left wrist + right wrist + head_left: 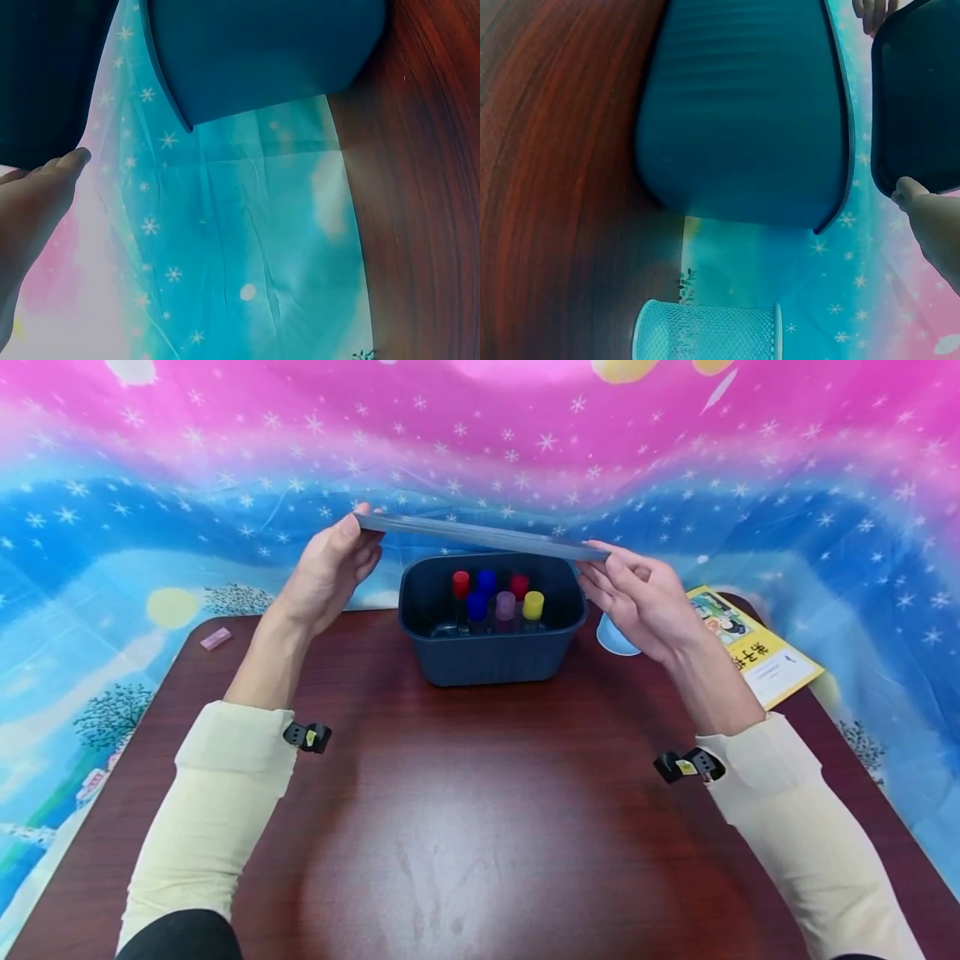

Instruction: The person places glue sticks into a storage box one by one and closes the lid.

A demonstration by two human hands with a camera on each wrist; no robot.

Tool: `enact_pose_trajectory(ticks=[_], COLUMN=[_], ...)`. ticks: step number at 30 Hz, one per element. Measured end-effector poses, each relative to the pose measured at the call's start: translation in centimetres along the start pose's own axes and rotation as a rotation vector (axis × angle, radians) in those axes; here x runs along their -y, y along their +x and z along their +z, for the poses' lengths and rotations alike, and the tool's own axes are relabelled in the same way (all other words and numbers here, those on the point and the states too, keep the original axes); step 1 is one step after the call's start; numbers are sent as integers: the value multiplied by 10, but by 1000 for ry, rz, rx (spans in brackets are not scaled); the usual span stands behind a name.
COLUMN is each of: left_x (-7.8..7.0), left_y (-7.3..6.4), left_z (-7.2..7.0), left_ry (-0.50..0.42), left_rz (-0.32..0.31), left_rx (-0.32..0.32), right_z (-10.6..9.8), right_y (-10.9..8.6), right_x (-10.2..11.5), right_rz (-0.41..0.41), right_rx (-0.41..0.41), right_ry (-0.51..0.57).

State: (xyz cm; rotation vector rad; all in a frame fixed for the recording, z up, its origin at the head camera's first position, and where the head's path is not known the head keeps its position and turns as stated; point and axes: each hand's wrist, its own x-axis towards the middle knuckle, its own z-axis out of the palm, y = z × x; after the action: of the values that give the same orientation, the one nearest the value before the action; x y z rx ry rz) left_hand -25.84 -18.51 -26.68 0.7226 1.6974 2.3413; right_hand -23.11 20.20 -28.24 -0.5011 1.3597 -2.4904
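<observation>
A flat dark lid (480, 533) is held up over a dark blue-grey bin (491, 658), apart from its rim. My left hand (327, 567) grips the lid's left end, and my right hand (637, 593) grips its right end. The lid tilts slightly down to the right. Inside the bin stand several capped bottles or markers, among them a red-capped one (461, 583), a purple-capped one (506, 605) and a yellow-capped one (533, 605). In the right wrist view the lid's dark face (919, 97) shows, with fingers at both ends.
A mesh cup (709, 331) stands beside the bin, partly behind my right hand in the head view. Farther right lies a yellow and white book (761, 652). A small pink block (216, 639) sits near the left edge of the brown table (450, 827). Patterned cloth hangs behind.
</observation>
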Motion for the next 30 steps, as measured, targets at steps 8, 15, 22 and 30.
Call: enact_pose_trajectory(ticks=[8,15,22,30], left_x=[-3,-2,2,6], left_y=[-15,-17,-18,-18], left_z=[0,2,1,0], left_ry=[95,117,219,332], left_rz=[-104,-112,-145,-133], left_rx=[-64,-117,-121,-149], right_z=[-3,-5,-15,-16], right_y=[-1,1,1,0], right_x=[-4,-5,-8,-8], right_rz=[-78,-114,-121,-106], right_rx=[-43,-23,-6,-11], right_ry=[58,29,15,-30])
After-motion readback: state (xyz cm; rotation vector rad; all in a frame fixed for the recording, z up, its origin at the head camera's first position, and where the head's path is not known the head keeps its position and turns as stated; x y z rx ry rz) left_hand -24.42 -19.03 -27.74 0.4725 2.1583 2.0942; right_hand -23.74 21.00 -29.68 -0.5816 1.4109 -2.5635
